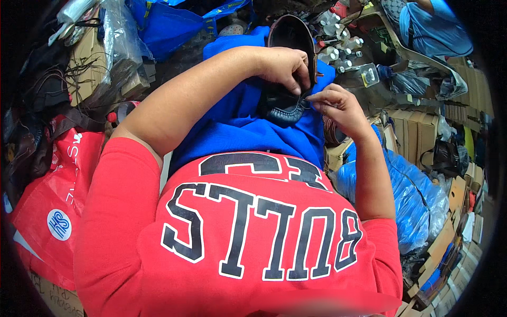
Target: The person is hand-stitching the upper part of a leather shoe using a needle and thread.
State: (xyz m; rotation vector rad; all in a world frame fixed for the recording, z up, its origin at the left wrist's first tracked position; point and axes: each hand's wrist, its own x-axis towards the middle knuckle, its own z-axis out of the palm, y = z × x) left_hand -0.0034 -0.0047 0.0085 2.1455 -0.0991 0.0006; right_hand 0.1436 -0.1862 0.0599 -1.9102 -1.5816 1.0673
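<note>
A black leather shoe (pixel 283 112) lies on the blue cloth (pixel 232 134) over my lap, its toe with the stitched seam toward me and its brown-lined opening away from me. Across the shoe's middle reaches my left hand (pixel 289 68), its fingers bent down over the upper and gripping it. My right hand (pixel 340 108) is at the right edge of the shoe, thumb and forefinger pinched together beside the seam. Whatever sits in that pinch is too small to make out. Part of the shoe is hidden under my left hand.
Several small bottles (pixel 343 42) stand beyond my right hand. A blue plastic-wrapped bundle (pixel 406 195) and stacked cardboard (pixel 414 129) lie to the right. On the left are a red bag (pixel 63 211) and clear plastic wrap (pixel 119 42). Another person's blue clothing (pixel 435 31) shows far right.
</note>
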